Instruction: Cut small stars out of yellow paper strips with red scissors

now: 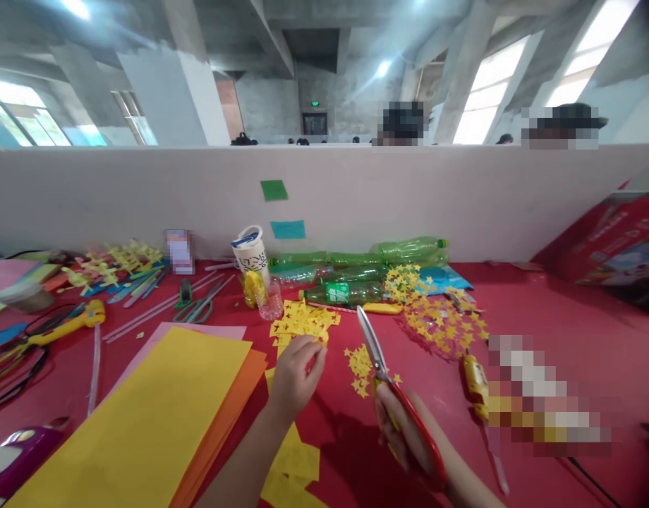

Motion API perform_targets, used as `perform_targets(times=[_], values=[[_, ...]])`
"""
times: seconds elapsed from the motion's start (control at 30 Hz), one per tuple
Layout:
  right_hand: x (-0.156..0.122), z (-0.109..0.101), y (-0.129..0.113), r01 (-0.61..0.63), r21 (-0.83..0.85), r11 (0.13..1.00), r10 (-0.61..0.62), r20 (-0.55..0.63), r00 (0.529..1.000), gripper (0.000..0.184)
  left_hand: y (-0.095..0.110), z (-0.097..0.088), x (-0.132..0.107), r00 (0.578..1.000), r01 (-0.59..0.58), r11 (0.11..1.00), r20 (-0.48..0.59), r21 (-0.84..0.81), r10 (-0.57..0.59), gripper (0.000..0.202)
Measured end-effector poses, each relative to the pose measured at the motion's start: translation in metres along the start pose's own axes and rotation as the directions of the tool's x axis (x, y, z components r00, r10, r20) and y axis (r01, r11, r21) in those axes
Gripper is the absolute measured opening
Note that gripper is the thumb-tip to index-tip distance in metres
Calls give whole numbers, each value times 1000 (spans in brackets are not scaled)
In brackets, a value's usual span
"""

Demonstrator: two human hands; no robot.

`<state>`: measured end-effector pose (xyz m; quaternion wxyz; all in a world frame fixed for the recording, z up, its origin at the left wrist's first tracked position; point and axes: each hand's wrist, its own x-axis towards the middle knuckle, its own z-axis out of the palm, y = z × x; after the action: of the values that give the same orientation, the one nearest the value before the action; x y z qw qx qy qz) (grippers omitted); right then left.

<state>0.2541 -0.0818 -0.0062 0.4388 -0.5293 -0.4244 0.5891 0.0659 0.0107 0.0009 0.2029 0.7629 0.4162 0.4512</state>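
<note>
Red-handled scissors with silver metal blades (374, 344) sit gripped in the right hand (401, 427); tips are best angled clear of the left hand (297, 375), curled near yellow cut-paper scraps (303, 321), its hold unclear. Small yellow paper stars (359, 362) lie beside the blades.

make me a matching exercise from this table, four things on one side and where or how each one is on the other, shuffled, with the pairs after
Things
1. scissors
2. green square
3. large yellow sheet
4. green-labelled bottle

Places and states
A. lying on its side
B. on top of orange sheets
C. in the right hand
D. on the partition, above a blue square

Pairs: 1-C, 2-D, 3-B, 4-A
</note>
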Motion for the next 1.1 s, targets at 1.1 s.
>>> perform_targets(times=[1.1], values=[[9,-24,-3,108,-925,364,-219,28,975,21,-17,-69,-20,735,159,971,636,177,-236,20]])
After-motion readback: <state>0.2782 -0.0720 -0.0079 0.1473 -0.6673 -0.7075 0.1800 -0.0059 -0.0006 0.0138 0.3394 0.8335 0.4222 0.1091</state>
